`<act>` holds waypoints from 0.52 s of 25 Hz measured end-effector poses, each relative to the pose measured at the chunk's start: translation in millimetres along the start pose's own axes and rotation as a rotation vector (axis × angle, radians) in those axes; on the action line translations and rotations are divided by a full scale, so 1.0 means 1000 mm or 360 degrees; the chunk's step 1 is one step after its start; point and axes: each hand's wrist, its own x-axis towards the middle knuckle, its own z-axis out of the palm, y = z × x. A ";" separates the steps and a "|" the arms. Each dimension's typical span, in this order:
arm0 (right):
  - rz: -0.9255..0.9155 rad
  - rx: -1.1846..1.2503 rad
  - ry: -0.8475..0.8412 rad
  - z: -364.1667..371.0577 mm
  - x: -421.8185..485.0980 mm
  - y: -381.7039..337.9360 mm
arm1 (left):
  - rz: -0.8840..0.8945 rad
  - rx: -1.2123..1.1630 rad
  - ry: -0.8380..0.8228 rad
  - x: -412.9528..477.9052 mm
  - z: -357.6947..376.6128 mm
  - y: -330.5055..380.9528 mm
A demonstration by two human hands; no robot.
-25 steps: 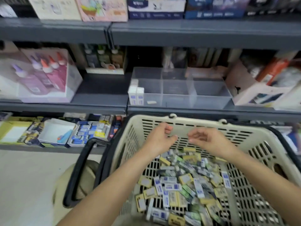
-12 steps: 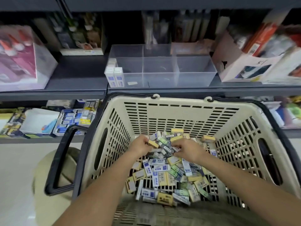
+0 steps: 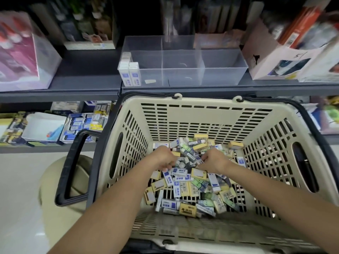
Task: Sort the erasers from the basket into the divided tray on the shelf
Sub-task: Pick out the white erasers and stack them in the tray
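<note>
Beige basket (image 3: 201,116) holds the erasers (image 3: 185,187). The left hand (image 3: 163,159) and right hand (image 3: 213,160) dig in, fingers (image 3: 169,163) curled, grip not discernible. Picking step: next, carry one kind up to the divided tray (image 3: 220,77) on the shelf (image 3: 88,83).

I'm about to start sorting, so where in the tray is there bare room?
Divided tray: the middle and right sections between the clear dividers look bare. The left section is free right of the standing erasers. Basket floor is crowded.
</note>
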 end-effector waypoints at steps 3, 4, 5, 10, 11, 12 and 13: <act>0.0071 0.0440 -0.0078 0.002 -0.018 0.003 | -0.0110 -0.0082 -0.0654 -0.012 0.010 0.003; 0.0023 0.0588 -0.0080 0.005 -0.025 0.001 | -0.0101 -0.0184 -0.0735 -0.013 0.014 0.005; -0.0065 0.0663 -0.0072 0.007 -0.029 -0.003 | -0.0089 -0.0317 -0.0734 -0.013 0.016 0.007; -0.0459 0.0320 0.0049 0.017 -0.030 -0.014 | -0.0048 -0.0595 -0.0242 -0.010 -0.003 0.000; -0.0543 0.0000 0.0089 0.020 -0.030 -0.015 | -0.0090 -0.0605 -0.0141 -0.009 -0.009 -0.006; -0.0630 -0.0307 0.0129 0.026 -0.030 -0.015 | -0.0133 -0.0646 -0.0074 -0.008 -0.015 -0.011; -0.0709 -0.0580 0.0160 0.033 -0.030 -0.015 | -0.0169 -0.0713 -0.0045 -0.009 -0.018 -0.016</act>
